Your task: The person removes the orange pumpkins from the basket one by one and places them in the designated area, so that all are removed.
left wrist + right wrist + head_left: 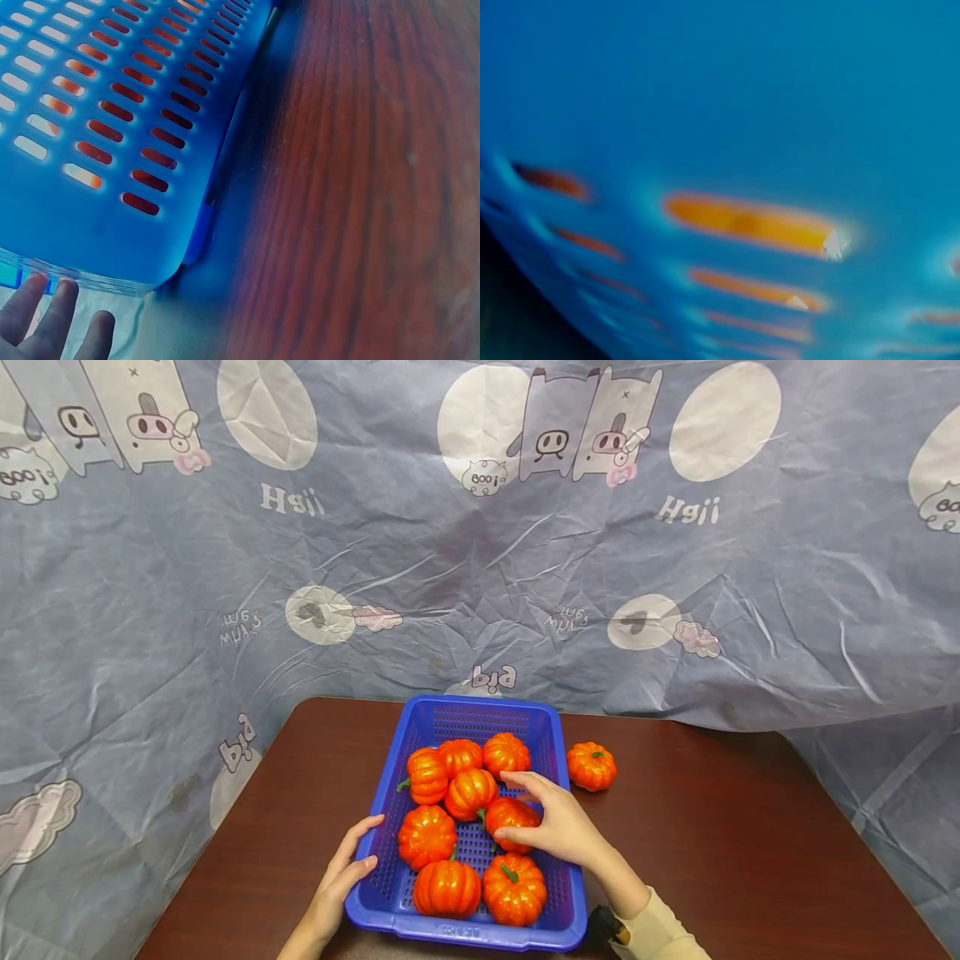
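Note:
Inside the blue plastic basket [468, 935] lie several small orange pumpkins with green stems. My right hand [558, 822] reaches over the basket's right wall, thumb and fingers curved round one pumpkin [512, 823] whose stem points left. The hand's far side is hidden. On the left, the fingertips and thumb of my left hand [333, 881] rest on the basket's rim. The left wrist view has its fingers [54, 319] fairly straight beside the slotted basket wall [90, 217]. Only the slotted wall [727, 112], with orange behind its slots, fills the right wrist view.
Outside the basket, one more pumpkin [592, 767] sits on the brown table [712, 835], by the right wall. A grey cartoon-printed cloth [480, 568] hangs behind the table. Something black [603, 927] is at the right wrist, beside the cream sleeve [660, 931].

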The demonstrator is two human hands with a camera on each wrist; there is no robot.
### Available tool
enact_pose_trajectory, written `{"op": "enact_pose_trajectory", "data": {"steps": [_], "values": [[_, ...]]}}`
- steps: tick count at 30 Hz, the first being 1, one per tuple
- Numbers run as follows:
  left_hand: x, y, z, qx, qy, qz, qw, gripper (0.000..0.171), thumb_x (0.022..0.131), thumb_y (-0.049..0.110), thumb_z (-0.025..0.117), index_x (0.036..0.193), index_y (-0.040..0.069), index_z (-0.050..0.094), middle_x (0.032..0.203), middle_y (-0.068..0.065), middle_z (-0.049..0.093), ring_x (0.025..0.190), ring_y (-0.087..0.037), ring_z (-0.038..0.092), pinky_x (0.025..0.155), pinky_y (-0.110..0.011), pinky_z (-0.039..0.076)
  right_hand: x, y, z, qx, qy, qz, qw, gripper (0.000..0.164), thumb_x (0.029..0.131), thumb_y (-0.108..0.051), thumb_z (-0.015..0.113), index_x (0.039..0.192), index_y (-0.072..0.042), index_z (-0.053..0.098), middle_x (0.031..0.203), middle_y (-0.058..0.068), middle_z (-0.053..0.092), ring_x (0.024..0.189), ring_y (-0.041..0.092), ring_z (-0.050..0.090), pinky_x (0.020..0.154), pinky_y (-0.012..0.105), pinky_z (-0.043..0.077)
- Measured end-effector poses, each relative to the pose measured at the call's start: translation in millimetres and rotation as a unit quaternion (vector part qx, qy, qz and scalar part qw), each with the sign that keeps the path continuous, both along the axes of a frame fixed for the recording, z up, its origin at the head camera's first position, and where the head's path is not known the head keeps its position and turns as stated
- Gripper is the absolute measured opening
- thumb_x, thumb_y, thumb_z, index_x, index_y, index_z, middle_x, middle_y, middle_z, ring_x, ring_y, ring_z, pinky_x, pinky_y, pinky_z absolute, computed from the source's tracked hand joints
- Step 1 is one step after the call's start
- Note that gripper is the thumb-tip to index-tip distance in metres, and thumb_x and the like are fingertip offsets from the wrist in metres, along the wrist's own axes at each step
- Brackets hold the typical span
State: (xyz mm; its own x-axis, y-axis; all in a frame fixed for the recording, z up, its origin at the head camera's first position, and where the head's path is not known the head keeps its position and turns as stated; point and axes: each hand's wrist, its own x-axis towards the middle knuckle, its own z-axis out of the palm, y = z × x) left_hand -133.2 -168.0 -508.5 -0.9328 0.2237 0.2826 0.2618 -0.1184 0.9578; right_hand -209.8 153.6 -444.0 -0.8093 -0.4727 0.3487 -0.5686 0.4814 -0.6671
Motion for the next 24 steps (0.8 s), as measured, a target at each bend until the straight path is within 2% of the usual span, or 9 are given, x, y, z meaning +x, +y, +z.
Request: {"op": "enact_pose_trajectory", "data": {"steps": [6,14,18,24], "values": [[0.5,0.2,-0.5,0.008,-0.017,-0.003,0.9998,0.049,0.094,0.007,0.038,0.142,0.000,0.029,0.136,-0.030,0.032,0.112,-0.030,0.050,0.087,-0.037,0.047,2.4,0.2,-2.2,0.038,0.029,-0.024,0.999,0.068,0.068,-0.050,0.079,0.124,-0.017,0.059,0.118,-0.006,0.060,0.097,0.019,0.063,0.082,0.035,0.049],[0.5,0.3,-0.8,0.003,-0.013,0.001,0.9999,0.048,0.094,0.007,0.038,0.141,0.000,0.030,0.136,-0.030,0.032,0.112,-0.029,0.050,0.088,-0.037,0.046,3.5,-2.1,-4.3,0.065,0.061,-0.038,0.995,0.055,0.065,-0.044,0.083,0.112,-0.022,0.064,0.100,-0.012,0.064,0.090,0.007,0.061,0.076,0.030,0.048],[0.7,0.3,-0.6,0.002,-0.015,0.004,0.9999,0.048,0.094,0.007,0.038,0.141,0.000,0.030,0.135,-0.029,0.033,0.111,-0.030,0.050,0.087,-0.037,0.047,3.5,-2.9,-6.3,0.085,0.081,-0.039,0.992,0.052,0.063,-0.041,0.084,0.108,-0.023,0.065,0.096,-0.012,0.064,0.087,0.007,0.060,0.074,0.029,0.048],[0.6,0.3,0.5,0.003,-0.022,0.004,0.9997,0.048,0.094,0.007,0.038,0.141,0.001,0.030,0.135,-0.028,0.034,0.111,-0.032,0.050,0.086,-0.038,0.047,2.7,-3.4,-6.7,0.091,0.082,-0.038,0.992,0.051,0.064,-0.038,0.085,0.108,-0.022,0.065,0.095,-0.012,0.063,0.087,0.007,0.060,0.075,0.030,0.047]]}}
